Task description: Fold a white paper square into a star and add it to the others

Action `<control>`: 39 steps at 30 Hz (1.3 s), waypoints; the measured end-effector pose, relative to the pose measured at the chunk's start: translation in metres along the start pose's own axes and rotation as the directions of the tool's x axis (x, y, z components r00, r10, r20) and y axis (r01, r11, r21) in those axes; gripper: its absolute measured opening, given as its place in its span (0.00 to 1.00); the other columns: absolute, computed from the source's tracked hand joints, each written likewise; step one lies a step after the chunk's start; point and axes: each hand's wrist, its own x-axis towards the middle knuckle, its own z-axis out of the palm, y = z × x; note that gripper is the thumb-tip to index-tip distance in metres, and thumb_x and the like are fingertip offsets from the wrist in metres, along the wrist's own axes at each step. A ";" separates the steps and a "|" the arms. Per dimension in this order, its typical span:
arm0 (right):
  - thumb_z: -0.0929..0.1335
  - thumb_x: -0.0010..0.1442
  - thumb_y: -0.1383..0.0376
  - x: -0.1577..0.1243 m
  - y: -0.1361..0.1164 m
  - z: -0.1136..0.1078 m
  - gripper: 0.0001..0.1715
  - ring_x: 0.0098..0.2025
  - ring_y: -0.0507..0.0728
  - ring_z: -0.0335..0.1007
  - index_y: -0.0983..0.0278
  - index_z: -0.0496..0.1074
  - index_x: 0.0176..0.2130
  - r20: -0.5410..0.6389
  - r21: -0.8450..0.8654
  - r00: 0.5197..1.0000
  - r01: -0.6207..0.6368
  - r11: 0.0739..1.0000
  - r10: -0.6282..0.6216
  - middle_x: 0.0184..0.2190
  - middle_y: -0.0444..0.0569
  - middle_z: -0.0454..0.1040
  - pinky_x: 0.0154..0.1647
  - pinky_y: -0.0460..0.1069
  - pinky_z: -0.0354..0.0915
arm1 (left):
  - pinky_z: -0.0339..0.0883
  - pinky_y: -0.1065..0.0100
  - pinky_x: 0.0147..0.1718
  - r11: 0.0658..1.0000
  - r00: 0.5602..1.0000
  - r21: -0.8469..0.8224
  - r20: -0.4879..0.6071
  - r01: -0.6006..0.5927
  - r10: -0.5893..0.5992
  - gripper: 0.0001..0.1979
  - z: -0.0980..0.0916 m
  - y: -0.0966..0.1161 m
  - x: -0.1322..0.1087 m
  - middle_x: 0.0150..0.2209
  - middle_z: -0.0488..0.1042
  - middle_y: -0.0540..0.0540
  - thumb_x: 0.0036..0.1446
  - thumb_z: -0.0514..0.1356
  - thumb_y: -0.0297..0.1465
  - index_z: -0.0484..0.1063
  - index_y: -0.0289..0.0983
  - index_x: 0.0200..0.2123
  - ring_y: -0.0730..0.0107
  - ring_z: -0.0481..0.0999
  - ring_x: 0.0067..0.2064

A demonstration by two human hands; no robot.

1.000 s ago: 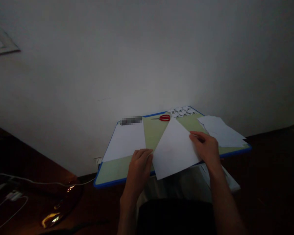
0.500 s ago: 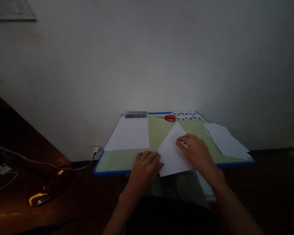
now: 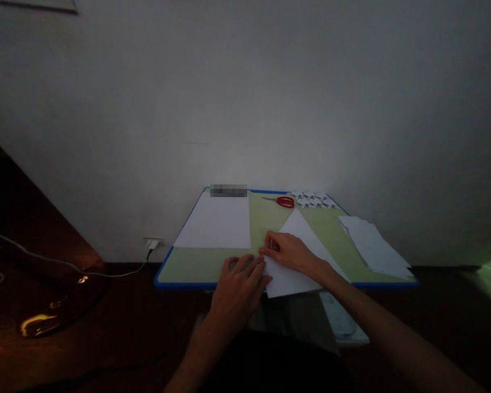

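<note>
A white sheet of paper [image 3: 290,278], folded to a point at its far end, lies across the front edge of the green board with the blue rim. At its near left corner, my left hand [image 3: 241,281] grips the paper with bent fingers and the thumb close by. My right hand [image 3: 288,250] is closed at the paper's left edge, its fingers curled and the thumb low against the sheet. Part of the paper is hidden under this hand and forearm. Beyond the paper's tip lie scissors [image 3: 285,202] with red handles, blades pointing left.
White paper [image 3: 215,221] covers the board's far left. Several small folded paper pieces [image 3: 314,200] sit at the back right, and a stack of paper [image 3: 374,245] lies at the right. A plug with a cable [image 3: 150,245] is in the wall at left.
My right hand has moved left across the folded paper, from its right part to its left edge beside my left hand. My left hand stays at the corner. The view has shifted slightly.
</note>
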 end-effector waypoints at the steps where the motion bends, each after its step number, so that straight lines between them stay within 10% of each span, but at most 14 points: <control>1: 0.73 0.68 0.53 0.000 0.001 0.000 0.14 0.32 0.54 0.70 0.60 0.74 0.39 0.003 -0.003 1.000 0.008 1.000 -0.008 0.31 0.44 0.77 0.33 0.48 0.54 | 0.67 0.45 0.53 1.000 1.000 -0.004 -0.002 0.007 -0.007 0.13 0.000 0.000 0.000 0.55 0.83 0.40 0.73 0.60 0.33 0.74 0.35 0.56 0.48 0.79 0.58; 39: 0.76 0.54 0.39 0.096 0.159 -0.032 0.32 0.32 0.56 0.64 0.57 0.60 0.36 -0.136 0.002 0.936 -0.327 0.945 0.324 0.30 0.42 0.71 0.33 0.51 0.56 | 0.67 0.45 0.53 1.000 0.999 -0.007 0.041 0.000 0.000 0.11 -0.003 0.001 -0.001 0.59 0.81 0.40 0.74 0.58 0.33 0.75 0.37 0.54 0.48 0.78 0.59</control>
